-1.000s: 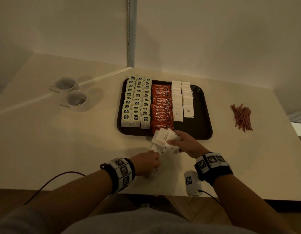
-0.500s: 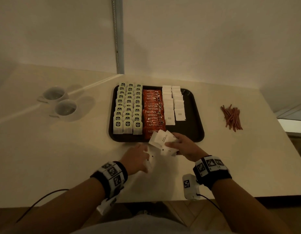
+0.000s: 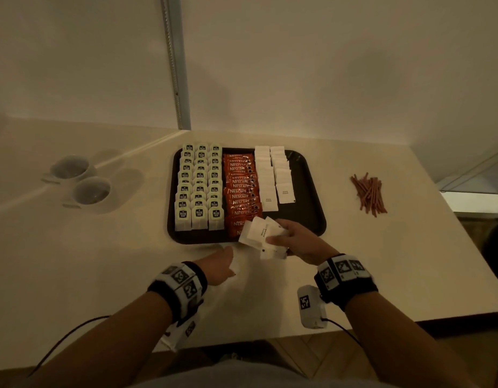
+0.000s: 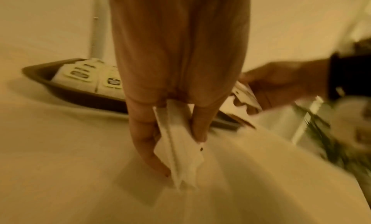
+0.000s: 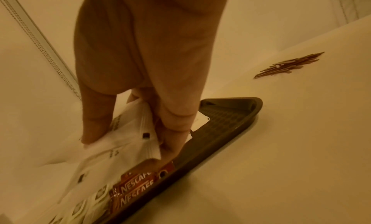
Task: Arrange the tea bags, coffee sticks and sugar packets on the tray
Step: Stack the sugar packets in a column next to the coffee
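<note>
Head view, tray (image 3: 315,191) right side bare

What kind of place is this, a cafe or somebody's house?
Probably a hotel or office drinks corner: a tray lined with tea bags, coffee sticks and sugar packets, with two cups beside it.

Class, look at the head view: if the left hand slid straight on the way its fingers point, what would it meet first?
Probably the white sugar packets fanned in the right hand, just before the tray; depth is unclear. The left hand itself pinches a few packets.
</note>
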Tool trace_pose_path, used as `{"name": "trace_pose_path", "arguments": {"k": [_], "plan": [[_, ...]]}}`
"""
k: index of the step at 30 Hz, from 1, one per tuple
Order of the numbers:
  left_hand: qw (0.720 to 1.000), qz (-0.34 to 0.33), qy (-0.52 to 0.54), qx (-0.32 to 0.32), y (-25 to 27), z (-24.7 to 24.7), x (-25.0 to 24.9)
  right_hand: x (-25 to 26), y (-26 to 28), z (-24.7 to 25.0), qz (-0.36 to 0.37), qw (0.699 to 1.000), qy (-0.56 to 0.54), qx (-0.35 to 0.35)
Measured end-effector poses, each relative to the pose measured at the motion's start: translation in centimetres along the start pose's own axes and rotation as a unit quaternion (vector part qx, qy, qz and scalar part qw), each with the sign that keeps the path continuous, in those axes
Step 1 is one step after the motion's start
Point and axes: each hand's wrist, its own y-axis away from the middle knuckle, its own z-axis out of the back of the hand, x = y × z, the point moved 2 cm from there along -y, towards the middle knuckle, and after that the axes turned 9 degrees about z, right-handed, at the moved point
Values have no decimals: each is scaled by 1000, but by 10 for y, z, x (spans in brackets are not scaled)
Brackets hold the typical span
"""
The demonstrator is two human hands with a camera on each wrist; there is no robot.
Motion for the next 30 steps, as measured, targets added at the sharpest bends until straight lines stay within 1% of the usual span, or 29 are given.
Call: {"name": "trace_pose_path", "arguments": {"k": [1, 2, 3, 5, 7, 8, 9, 11, 13, 15, 17, 18, 19, 21, 22, 24, 26, 30], "plan": [[999, 7, 51, 8, 1, 6, 2, 3, 0, 2, -2, 1000, -9, 6], [991, 10, 131, 12, 3, 14, 3, 7, 1, 4, -4, 1000, -18, 14], [973, 5, 229, 13, 4, 22, 4, 12, 1, 6, -6, 999, -24, 26], [917, -11, 399, 18, 13, 43, 0, 26, 0, 8, -4, 998, -26, 60], [856, -26, 516, 18, 16, 60, -5, 45, -3, 8, -3, 995, -20, 95], [823, -35, 566, 30, 20, 66, -10, 55, -5, 7, -6, 994, -14, 108], [792, -45, 607, 50, 24, 71, -16, 64, -8, 6, -6, 993, -5, 120], [750, -70, 651, 93, 30, 77, -26, 79, -16, 1, 1, 991, 20, 135], [721, -80, 680, 107, 33, 81, -32, 89, -23, -3, 8, 989, 48, 143], [700, -72, 703, 101, 34, 84, -33, 96, -29, -6, 14, 986, 77, 148], [666, -87, 730, 129, 32, 87, -33, 102, -35, -8, 23, 981, 115, 153], [655, -96, 734, 149, 34, 89, -34, 104, -39, -9, 27, 979, 137, 149], [658, -101, 729, 159, 34, 91, -34, 107, -43, -8, 34, 977, 159, 136], [681, -99, 711, 144, 31, 96, -32, 111, -50, -6, 64, 977, 185, 81], [682, -93, 714, 131, 29, 98, -32, 113, -53, -5, 84, 980, 175, 46], [656, -83, 742, 107, 25, 104, -33, 113, -58, -2, 118, 988, 99, -19], [633, -79, 765, 83, 20, 109, -34, 112, -60, 0, 146, 987, 18, -61], [602, -88, 790, 68, 13, 117, -39, 112, -66, 2, 172, 978, -80, -92]]}}
